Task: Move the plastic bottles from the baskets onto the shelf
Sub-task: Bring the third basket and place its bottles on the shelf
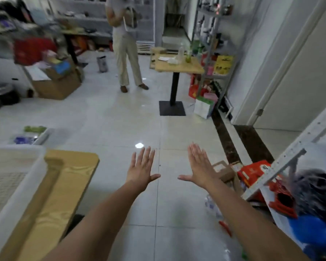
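Observation:
My left hand (pixel 142 166) and my right hand (pixel 199 166) are stretched out in front of me over the tiled floor, palms down, fingers straight and spread, holding nothing. A white plastic basket (pixel 17 185) stands on a wooden table (pixel 64 185) at my lower left; its inside shows no bottles from here. A grey metal shelf (pixel 290 157) rises at my right edge. A second white basket (pixel 43 135) with green and purple items lies on the floor further left. A clear plastic bottle (pixel 180 51) stands on a small far table (pixel 179 67).
A person (pixel 126 44) stands in the middle of the room beyond my hands. A cardboard box (pixel 58 85) sits at the left. Red packages (pixel 256 174) and bags crowd the floor by the near shelf. Another stocked shelf (pixel 215 44) lines the right wall.

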Demonstrator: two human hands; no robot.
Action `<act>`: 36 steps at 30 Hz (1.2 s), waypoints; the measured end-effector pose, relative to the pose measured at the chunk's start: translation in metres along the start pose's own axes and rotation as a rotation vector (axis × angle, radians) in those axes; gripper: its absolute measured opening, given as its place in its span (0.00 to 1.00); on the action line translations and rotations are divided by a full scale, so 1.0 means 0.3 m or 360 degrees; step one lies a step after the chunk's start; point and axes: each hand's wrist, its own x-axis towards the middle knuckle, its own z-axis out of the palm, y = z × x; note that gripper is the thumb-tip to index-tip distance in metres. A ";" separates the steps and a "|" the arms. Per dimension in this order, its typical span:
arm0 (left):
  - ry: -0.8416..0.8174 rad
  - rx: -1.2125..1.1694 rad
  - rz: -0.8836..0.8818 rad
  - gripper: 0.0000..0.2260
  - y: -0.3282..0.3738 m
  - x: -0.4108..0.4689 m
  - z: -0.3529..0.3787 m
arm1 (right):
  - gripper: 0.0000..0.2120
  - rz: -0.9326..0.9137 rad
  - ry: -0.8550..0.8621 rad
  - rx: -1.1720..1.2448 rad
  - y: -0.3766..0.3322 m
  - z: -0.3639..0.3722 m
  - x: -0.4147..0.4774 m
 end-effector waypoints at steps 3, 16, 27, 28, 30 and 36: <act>-0.0076 0.0014 -0.0119 0.40 -0.082 0.037 0.039 | 0.56 -0.0158 -0.0007 -0.0040 -0.069 0.008 0.170; -0.0082 -0.0048 -0.0541 0.40 -0.260 0.686 0.004 | 0.58 -0.0589 0.0051 -0.0265 -0.012 -0.148 1.014; -0.0146 -0.0080 -0.1024 0.41 -0.564 0.902 0.024 | 0.56 -0.1114 0.0009 -0.0343 -0.200 -0.174 1.517; -0.0152 -0.0082 -0.1072 0.41 -0.605 0.915 0.027 | 0.56 -0.1147 0.0007 -0.0349 -0.228 -0.169 1.563; -0.0158 -0.0063 -0.1161 0.41 -0.696 0.947 0.045 | 0.56 -0.1207 0.0007 -0.0353 -0.288 -0.154 1.658; -0.0117 -0.0075 -0.1323 0.42 -0.988 1.160 0.086 | 0.55 -0.1339 -0.0015 -0.0415 -0.469 -0.153 1.999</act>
